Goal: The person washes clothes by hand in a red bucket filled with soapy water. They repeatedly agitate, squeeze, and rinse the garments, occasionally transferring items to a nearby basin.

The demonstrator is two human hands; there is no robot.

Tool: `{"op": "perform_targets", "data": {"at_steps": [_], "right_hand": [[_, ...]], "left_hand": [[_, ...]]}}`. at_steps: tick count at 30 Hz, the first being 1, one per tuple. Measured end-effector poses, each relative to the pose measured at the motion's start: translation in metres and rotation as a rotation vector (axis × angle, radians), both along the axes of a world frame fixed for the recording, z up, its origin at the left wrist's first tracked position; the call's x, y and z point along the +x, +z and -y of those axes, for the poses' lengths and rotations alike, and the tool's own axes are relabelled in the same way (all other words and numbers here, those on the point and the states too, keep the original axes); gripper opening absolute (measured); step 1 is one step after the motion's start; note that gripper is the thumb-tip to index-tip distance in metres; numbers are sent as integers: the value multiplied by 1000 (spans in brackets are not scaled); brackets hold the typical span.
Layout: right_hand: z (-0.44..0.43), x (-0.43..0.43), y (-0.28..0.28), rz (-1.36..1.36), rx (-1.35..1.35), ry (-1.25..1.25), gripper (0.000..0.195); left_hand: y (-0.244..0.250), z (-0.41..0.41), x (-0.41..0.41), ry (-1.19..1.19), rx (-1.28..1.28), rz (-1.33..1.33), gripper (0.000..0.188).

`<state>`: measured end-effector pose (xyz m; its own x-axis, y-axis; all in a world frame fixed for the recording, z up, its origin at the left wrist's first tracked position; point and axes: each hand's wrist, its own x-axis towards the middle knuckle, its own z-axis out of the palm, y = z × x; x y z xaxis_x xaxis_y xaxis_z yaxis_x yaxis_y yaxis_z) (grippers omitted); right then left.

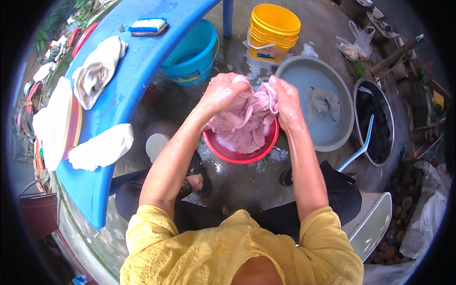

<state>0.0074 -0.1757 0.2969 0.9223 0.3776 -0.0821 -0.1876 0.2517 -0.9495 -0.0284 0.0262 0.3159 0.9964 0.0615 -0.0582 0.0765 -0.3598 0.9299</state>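
Observation:
A wet pink garment is bunched between my hands, its lower folds hanging into a red plastic basin on the wet floor. My left hand grips the cloth at its upper left, with fingers curled into it. At the upper right, my right hand holds another gathered part of it. White suds show inside the basin around the cloth. The basin's far side is hidden behind the garment and my hands.
On the left, a blue plastic table bears a scrub brush and white cloths. Beyond stand a turquoise bucket and stacked yellow buckets. To the right are a grey tub of cloudy water and a basin of dark cloth.

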Motion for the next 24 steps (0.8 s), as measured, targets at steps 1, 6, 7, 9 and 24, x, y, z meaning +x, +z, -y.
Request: {"op": "perform_targets", "data": {"at_steps": [1,6,7,9,24], "right_hand": [[-3,-1,21,41,32,3,25],[-9,-8,50,109,302,133,28],[-9,-5,39,88,369,154,29],[-11,-10,-8,69,250,170,33],[-28,-26,-295,422,-1357,75,63]], "left_hand": [[5,1,-2,-3,-163,8,34],[6,0,-26,-49,-972,70,38],[-1,1,-28,-35,-1147,52,39],[-47,-2,-31,10,-872,-166,39],[-339,70,-66,355,676,-247,66]]}}
